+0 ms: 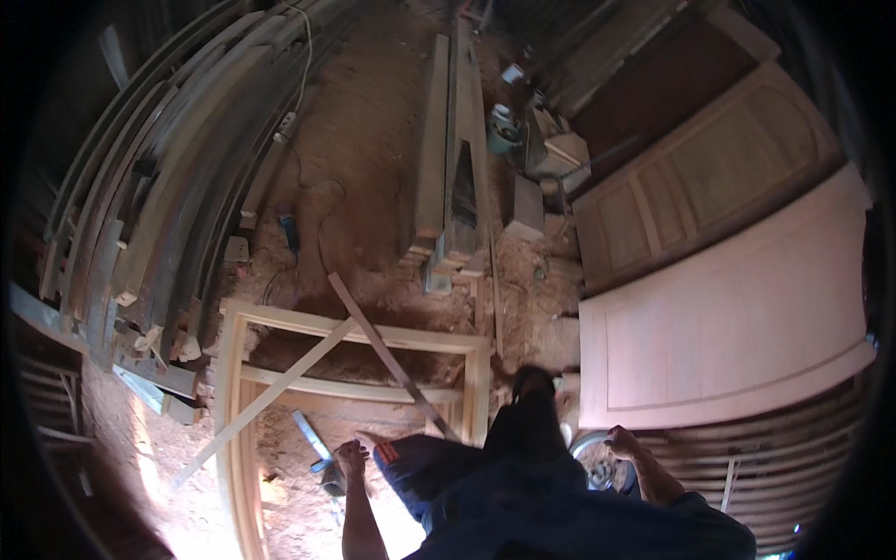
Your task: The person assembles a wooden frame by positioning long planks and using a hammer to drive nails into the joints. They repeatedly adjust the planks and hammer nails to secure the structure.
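My left hand (352, 459) is held at my left side with its fingers curled closed, and I see nothing in it. Beside it in the picture, a long tool with blue and bare-metal parts (313, 439) appears to lie on the ground. A pale wooden door frame (364, 329) lies just past that hand, with two thin wooden strips crossing over its corner. My right hand (620, 442) is also closed, out at my right side, with nothing visible in its fist. Close to it are a wheel-like round rim (590, 448) and a large pale wooden panel (728, 317).
Long boards (159, 205) are stacked at the left. Thick beams (457, 187) run lengthwise ahead. A panelled door (700, 168) leans at the right. A bucket (502, 131) and wood blocks (551, 159) stand beyond the beams. A blue power tool (289, 233) and cord lie on the dusty floor.
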### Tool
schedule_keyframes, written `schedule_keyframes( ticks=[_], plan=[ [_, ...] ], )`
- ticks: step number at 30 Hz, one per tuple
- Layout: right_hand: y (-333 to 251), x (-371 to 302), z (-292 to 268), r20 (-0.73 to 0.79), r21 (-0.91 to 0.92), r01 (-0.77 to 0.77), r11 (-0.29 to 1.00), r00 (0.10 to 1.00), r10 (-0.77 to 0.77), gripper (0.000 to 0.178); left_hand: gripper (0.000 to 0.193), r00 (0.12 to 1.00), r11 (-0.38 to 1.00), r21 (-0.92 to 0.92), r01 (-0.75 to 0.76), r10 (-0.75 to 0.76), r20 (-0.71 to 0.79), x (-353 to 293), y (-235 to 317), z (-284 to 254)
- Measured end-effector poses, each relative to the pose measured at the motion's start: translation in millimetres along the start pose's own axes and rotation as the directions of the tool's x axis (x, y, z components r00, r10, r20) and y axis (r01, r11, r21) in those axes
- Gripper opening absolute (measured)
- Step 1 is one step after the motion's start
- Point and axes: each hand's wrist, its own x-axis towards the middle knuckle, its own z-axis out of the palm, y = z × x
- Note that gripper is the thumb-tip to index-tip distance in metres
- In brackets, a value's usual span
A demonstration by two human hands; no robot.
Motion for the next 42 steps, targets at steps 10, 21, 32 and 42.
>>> schedule_keyframes(
  ticks=[10,21,32,42],
  plan=[
    [-364,504,-62,0.022,-0.077,0.496,0.865,0.868,-0.496,0.078,0.046,0.829,0.91,0.38,-0.166,0.337,-0.447,168,-53,265],
    [-658,779,-55,-0.509,-0.237,0.593,0.77,0.599,-0.618,0.071,0.06,0.676,0.73,0.672,0.124,0.434,-0.596,135,13,321],
    [-649,786,-132,-0.236,-0.363,0.651,0.667,0.628,-0.742,0.07,0.057,0.67,0.728,0.678,0.103,0.453,-0.588,136,14,322],
    [-509,524,-204,-0.601,0.207,0.92,0.332,0.387,-0.699,0.052,0.052,0.732,0.774,0.589,0.231,0.261,-0.629,122,43,324]
  ],
)
